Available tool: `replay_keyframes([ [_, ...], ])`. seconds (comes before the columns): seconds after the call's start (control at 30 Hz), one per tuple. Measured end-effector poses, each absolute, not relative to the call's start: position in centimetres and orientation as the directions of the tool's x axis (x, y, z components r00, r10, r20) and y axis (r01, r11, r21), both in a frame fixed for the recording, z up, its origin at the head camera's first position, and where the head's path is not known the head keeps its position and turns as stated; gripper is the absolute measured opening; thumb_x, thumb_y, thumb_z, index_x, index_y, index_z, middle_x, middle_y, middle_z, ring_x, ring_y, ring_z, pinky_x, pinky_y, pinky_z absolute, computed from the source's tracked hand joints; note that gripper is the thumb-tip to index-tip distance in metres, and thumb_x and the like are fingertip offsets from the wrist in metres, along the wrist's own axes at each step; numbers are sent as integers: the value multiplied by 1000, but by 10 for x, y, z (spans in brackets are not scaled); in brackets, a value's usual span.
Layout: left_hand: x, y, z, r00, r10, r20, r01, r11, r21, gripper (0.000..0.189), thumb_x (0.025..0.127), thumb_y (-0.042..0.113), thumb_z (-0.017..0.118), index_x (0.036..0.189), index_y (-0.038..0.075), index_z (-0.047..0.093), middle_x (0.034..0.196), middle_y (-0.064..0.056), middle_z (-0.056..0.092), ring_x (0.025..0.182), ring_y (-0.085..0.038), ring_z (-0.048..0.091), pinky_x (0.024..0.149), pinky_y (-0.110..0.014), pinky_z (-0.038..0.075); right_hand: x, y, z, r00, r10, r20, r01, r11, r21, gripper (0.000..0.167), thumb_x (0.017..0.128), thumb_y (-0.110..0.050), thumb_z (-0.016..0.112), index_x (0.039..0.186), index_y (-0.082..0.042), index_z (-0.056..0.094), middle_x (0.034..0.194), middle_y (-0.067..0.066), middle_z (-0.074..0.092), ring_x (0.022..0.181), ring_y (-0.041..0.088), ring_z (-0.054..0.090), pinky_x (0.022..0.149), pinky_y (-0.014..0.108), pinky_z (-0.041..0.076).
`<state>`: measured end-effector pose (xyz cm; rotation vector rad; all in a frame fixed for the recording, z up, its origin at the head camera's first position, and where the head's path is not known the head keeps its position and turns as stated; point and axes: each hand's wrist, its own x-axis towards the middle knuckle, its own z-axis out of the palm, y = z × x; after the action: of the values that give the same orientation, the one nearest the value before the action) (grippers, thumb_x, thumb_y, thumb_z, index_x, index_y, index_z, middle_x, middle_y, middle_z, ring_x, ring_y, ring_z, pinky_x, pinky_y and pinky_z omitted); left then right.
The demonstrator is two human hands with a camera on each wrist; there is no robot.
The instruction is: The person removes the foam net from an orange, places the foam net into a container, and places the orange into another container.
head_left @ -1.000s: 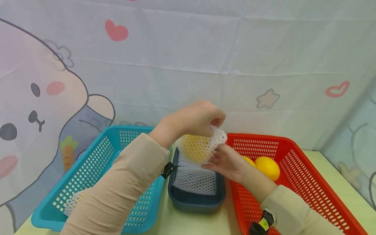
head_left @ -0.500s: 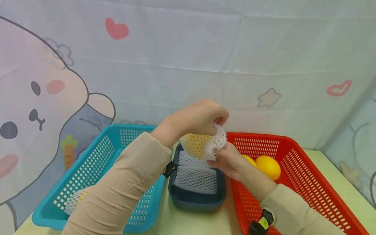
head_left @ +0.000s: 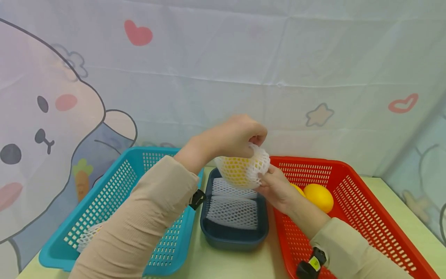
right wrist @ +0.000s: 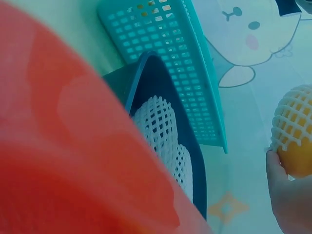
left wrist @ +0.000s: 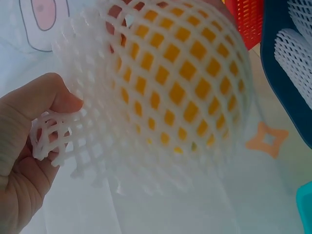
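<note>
A round yellow-orange fruit [left wrist: 178,90] sits inside a white foam net sleeve [left wrist: 90,126], raised over the back of a dark blue tray [head_left: 234,241]. My left hand [head_left: 231,135] arches over it in the head view. In the left wrist view, that hand's thumb and fingers pinch the loose edge of the sleeve. From the lower right, my right hand [head_left: 278,190] holds the fruit. The right wrist view shows its thumb [right wrist: 276,170] at the sleeve's edge, beside bare orange skin below the net. Several flat foam nets [head_left: 232,212] lie in the tray.
Right of the tray stands a red basket [head_left: 379,209] with yellow fruits [head_left: 318,197]. A turquoise basket [head_left: 115,193] on the left holds a netted fruit [head_left: 88,235], partly hidden by my left sleeve. A printed cloth [head_left: 216,58] hangs behind the table.
My right hand has moved up along the fruit, its spread fingers closing in near the sleeve's edge. The netted fruit has risen slightly. My left hand keeps pinching the net.
</note>
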<state>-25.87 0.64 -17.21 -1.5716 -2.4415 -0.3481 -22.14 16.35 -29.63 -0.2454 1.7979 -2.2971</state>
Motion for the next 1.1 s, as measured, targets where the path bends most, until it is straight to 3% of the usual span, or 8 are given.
replay_keyframes([
  [0.27,-266,-8,-176,-430,856,287,901,424,86,18,70,-10,54,69,9,52,63,0,41,66,-18,39,60,-25,31,-221,173,-296,-973,-233,-2,67,-273,-960,50,92,-2,45,137,5,24,112,5,47,92,13,56,86,25,47],
  [0.47,-269,-17,-180,-463,847,262,886,450,111,16,72,-8,57,71,8,54,65,-1,42,65,-18,40,60,-26,31,-221,180,-294,-978,-207,-31,81,-234,-969,45,92,-5,49,133,2,32,114,7,44,94,15,53,85,25,47],
  [0.77,-275,-26,-187,-483,838,252,875,463,137,16,70,-7,58,72,8,55,64,0,43,64,-17,41,60,-26,32,-219,190,-290,-981,-177,-74,103,-161,-982,55,90,-10,55,136,0,27,123,12,39,103,21,50,88,27,46],
  [1.1,-276,-33,-192,-503,828,248,864,471,178,14,71,-7,58,73,7,56,65,-1,44,63,-17,42,59,-26,32,-217,202,-291,-983,-174,-61,78,-93,-993,52,88,-13,61,131,-1,34,118,12,44,100,20,55,88,28,47],
])
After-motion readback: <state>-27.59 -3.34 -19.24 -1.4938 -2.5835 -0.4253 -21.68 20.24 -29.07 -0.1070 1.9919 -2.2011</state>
